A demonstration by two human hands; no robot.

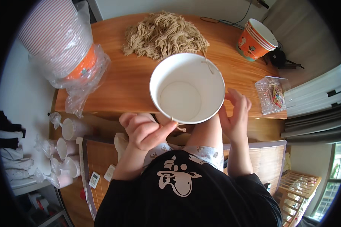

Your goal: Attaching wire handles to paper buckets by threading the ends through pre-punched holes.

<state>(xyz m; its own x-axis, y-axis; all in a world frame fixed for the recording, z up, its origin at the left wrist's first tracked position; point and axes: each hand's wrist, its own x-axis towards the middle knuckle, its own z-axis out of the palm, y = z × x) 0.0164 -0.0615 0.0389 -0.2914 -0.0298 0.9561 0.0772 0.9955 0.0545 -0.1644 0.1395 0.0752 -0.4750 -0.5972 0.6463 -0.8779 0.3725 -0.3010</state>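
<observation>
A white-lined paper bucket point(180, 100) is tilted with its open mouth toward me, at the near edge of the table. My left hand point(142, 130) is closed, its fingertips at the bucket's near rim, where a short tan cord point(181, 129) comes through the wall. What the thumb presses on is partly hidden. Along the right side of the bucket, my right hand point(236, 113) has its fingers and thumb curved round the outer wall, steadying it. Another piece of tan cord passes over the far right rim and hangs inside.
A heap of tan cords point(165, 36) lies at the back of the table point(129, 83). Stacked orange buckets point(255, 41) stand at the back right, above a clear plastic tray point(274, 94) with small colourful items. At left is a tall plastic-wrapped bucket stack point(64, 45); several white buckets point(70, 128) sit below.
</observation>
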